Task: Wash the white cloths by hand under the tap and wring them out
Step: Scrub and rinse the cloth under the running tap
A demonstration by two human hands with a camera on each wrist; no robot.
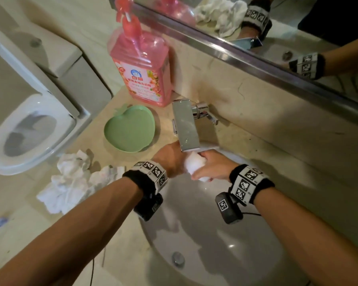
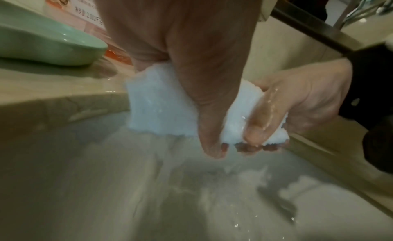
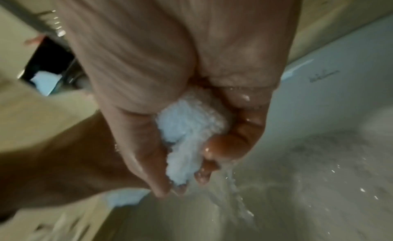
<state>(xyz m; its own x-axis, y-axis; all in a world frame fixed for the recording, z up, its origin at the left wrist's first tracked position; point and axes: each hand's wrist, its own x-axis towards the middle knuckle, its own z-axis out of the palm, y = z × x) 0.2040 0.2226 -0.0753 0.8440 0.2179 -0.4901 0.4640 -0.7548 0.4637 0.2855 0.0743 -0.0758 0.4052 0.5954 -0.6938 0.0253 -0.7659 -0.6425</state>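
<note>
A wadded, wet white terry cloth (image 1: 195, 167) is squeezed over the grey oval basin (image 1: 205, 234), directly under the square chrome tap (image 1: 186, 125), left hand (image 1: 171, 162) and right hand (image 1: 212, 168) both clenched around it. At ten o'clock on the beige marble counter (image 1: 87, 141) stands a pink pump bottle (image 1: 141, 67) labelled "白猫"; more crumpled white cloths (image 1: 74, 182) lie at nine o'clock, beside a white toilet (image 1: 29, 129).

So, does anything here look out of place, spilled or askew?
Nothing much. Both hands, left hand and right hand, grip one white cloth under the tap. The crumpled cloths lie on the counter beside the basin.
</note>
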